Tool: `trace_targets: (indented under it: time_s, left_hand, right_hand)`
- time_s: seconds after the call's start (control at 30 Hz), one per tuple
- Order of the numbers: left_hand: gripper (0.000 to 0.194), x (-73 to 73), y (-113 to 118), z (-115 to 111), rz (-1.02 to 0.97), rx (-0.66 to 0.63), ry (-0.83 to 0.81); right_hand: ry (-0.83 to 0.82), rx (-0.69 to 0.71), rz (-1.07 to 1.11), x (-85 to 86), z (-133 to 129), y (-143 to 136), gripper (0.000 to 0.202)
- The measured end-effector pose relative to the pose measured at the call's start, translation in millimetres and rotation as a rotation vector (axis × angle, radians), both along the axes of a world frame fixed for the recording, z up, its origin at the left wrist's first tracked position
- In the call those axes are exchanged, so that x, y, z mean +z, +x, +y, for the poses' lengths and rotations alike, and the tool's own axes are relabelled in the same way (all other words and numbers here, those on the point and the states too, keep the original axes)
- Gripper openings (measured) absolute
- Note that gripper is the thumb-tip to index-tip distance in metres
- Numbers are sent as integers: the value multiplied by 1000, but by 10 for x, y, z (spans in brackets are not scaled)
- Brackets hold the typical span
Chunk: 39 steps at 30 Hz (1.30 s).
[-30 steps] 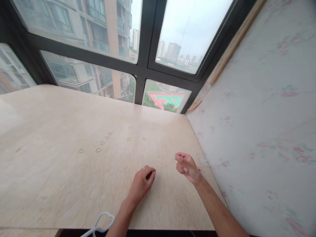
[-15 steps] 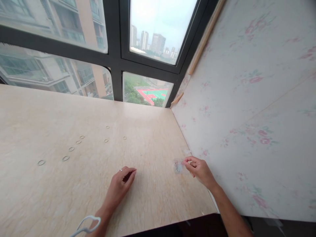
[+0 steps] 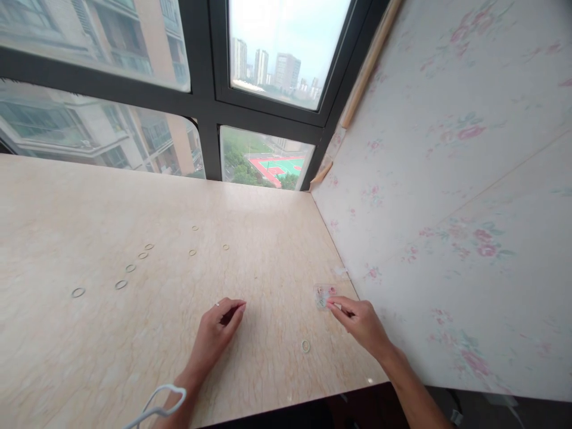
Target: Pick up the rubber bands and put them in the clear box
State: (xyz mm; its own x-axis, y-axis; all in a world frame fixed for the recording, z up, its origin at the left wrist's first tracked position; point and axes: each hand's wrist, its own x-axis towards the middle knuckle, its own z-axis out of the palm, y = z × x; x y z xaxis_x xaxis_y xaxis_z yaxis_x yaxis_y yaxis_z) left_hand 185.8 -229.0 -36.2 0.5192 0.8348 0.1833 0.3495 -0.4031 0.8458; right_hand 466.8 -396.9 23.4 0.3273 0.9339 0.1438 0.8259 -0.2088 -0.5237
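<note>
Marbled tabletop [image 3: 263, 381], clock positions from view centre: dark-framed window [image 3: 205, 107] at 11, floral-papered wall [image 3: 424, 149] at 3. Eight thin rings [image 3: 121, 285] lie between 8 and 9; single ring [image 3: 302, 346] near 6. Clear box [image 3: 319, 291] at 5, touched by right hand [image 3: 360, 322], fingertips nearly together, hold indeterminable. Left hand [image 3: 214, 328] at 7, fingertips pinched, apparently on nothing.

Head-worn view, looking down across tabletop [image 3: 111, 351], toward window [image 3: 203, 101]
</note>
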Motion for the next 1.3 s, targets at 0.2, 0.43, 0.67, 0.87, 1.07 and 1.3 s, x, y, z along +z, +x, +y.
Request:
trace_targets:
  time_s: [0.2,0.43,0.67,0.87,1.07,1.3]
  left_hand:
    - [26,7,4,-6,-4,-2,1]
    - [25,11,1,-10,-22,4,-15]
    - [25,-7,-8,-12,-22,6,-15]
    - [25,-9,-4,-10,-20,4,-15]
    - [25,-21,-2,-7,-13,-2,-6]
    - [24,-28,-6,2,-25,-3,5]
  right_hand:
    - [-304,217,42,-157,-94,-397,28]
    - [-323,326,-128,-246,-23,-444,25]
    - [-257,443,-545,-359,-13,-436,20]
    - [-163,277,-252,-153,-7,-221,21]
    - [-95,-11,-108,-30,97,19,27]
    - [-109,-55,-150,5,113,61,33]
